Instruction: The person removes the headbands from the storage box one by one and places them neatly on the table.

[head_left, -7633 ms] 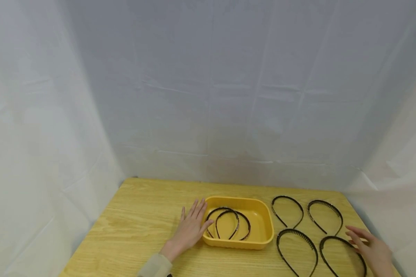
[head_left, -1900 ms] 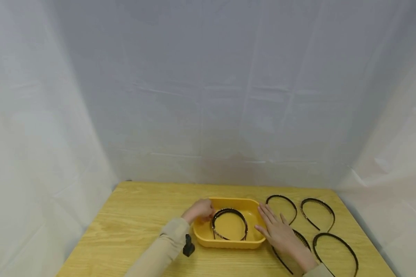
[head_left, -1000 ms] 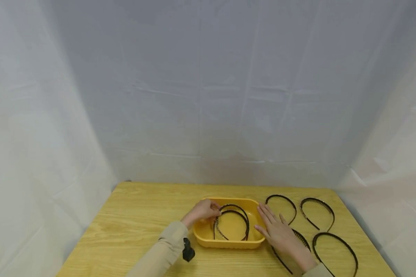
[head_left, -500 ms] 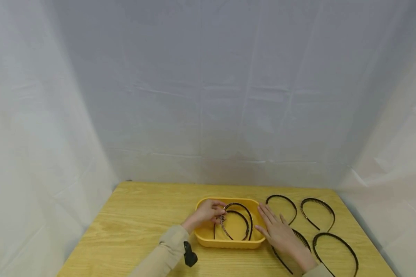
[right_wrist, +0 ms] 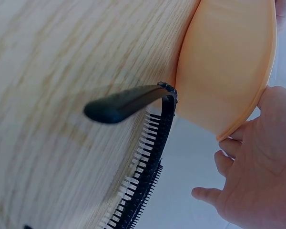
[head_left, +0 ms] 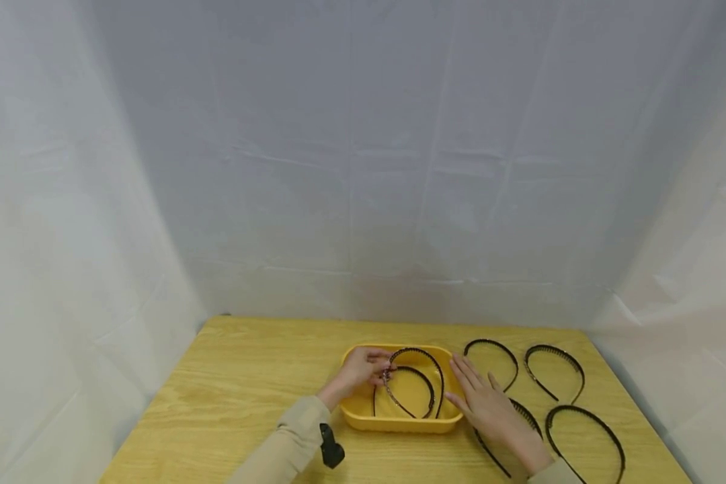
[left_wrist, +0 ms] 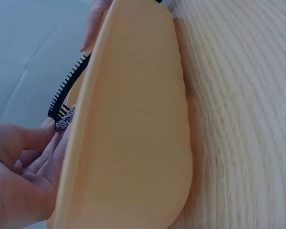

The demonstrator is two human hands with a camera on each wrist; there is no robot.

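Left hand pinches a headband, now tilted up from the tray at its 9 o'clock rim; it lay flat a second ago. Right hand, fingers flat, steadies the tray's 3 o'clock side.

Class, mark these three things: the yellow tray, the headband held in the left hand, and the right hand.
yellow tray [head_left: 399, 424], head view, near rim.
held headband [head_left: 426, 357], head view, top of its arch.
right hand [head_left: 490, 407], head view, back of the hand.
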